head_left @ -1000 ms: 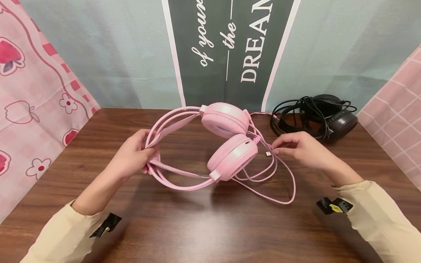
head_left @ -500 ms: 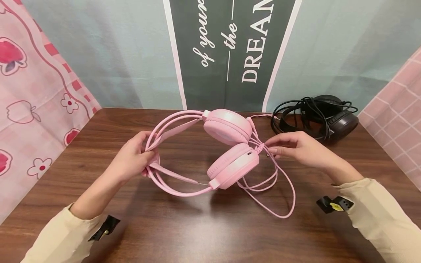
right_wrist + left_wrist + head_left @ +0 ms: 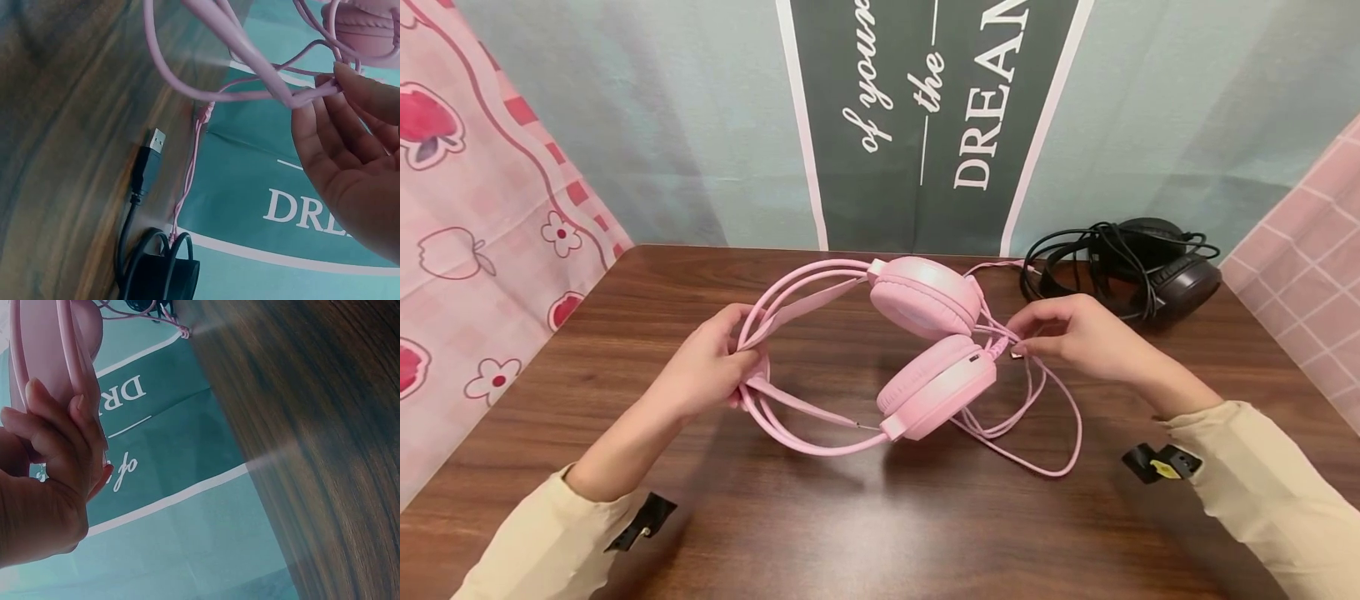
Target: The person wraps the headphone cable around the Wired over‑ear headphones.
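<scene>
I read the step in hand as steadying the pink headphones (image 3: 925, 296) while their cord is gathered. The left hand (image 3: 706, 367) has thumb and fingers curled round the top of the headband (image 3: 827, 451); the right hand (image 3: 1078, 337) pinches a bunch of pink cord (image 3: 250, 55) between thumb and fingertips, just beside the ear cups (image 3: 936, 390). The headphones sit between both hands, over the brown table (image 3: 865, 533), with a shadow beneath; I can't tell whether the lower cup touches the wood. In my judgement the next move calls for drawing the loose loop in toward the cups without tugging the ribbed sleeve (image 3: 998, 347), the left hand taking the weight. I'd be wary of a snag: a pink strand runs back toward the black headphones (image 3: 1183, 283), and I can't make out whether it is caught there. As for build, the headband is a pair of slim, smooth tubular arches, with a flat, soft-looking strap (image 3: 805, 311) slung inside. The cups are rounded, their shells pearly and glossy, their cushions pleated along the edge. The cord looks smooth and pliable, falling in rounded loops over the streaky, shiny wood grain.
</scene>
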The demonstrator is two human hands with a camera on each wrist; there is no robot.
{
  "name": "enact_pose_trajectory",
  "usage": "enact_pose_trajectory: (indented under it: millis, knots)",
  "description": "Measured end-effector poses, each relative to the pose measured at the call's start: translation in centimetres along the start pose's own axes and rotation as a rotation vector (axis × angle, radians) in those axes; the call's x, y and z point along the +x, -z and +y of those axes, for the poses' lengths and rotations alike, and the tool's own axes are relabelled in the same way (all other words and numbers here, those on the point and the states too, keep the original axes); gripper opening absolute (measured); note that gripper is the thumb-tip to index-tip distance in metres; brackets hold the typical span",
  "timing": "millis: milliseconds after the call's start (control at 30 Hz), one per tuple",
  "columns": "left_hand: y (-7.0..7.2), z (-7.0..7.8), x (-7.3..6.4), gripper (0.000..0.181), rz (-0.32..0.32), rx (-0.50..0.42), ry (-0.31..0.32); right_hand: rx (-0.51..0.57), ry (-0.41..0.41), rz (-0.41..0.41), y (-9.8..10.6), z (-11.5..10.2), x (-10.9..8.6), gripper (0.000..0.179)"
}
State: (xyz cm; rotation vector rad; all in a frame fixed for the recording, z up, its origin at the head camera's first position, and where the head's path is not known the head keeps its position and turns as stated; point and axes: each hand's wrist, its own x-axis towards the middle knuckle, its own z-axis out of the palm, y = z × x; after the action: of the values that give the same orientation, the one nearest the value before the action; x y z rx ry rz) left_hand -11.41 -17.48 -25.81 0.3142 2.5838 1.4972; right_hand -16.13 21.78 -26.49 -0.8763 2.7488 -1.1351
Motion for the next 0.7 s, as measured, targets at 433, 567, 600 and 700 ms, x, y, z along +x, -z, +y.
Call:
enact_pose_trajectory:
  millis: [433, 567, 600, 700]
  knots:
    - [-0.6, 0.0, 0.3, 0.032, -0.028, 0.023, -0.006, -0.189, -0.030, 0.133, 2.0, -1.2, 1.1, 0.012]
    - [-0.7, 0.0, 0.3, 0.030, -0.030, 0.048, -0.016, -0.151, -0.066, 0.169, 2.4, -1.7, 1.7, 0.010]
    - [-0.7, 0.0, 0.2, 0.030, -0.029, 0.061, -0.017, -0.136, -0.074, 0.173, 2.5, -1.9, 1.8, 0.010]
    - [-0.9, 0.0, 0.2, 0.029, -0.027, 0.100, -0.023, -0.085, -0.123, 0.177, 2.8, -2.2, 2.1, 0.010]
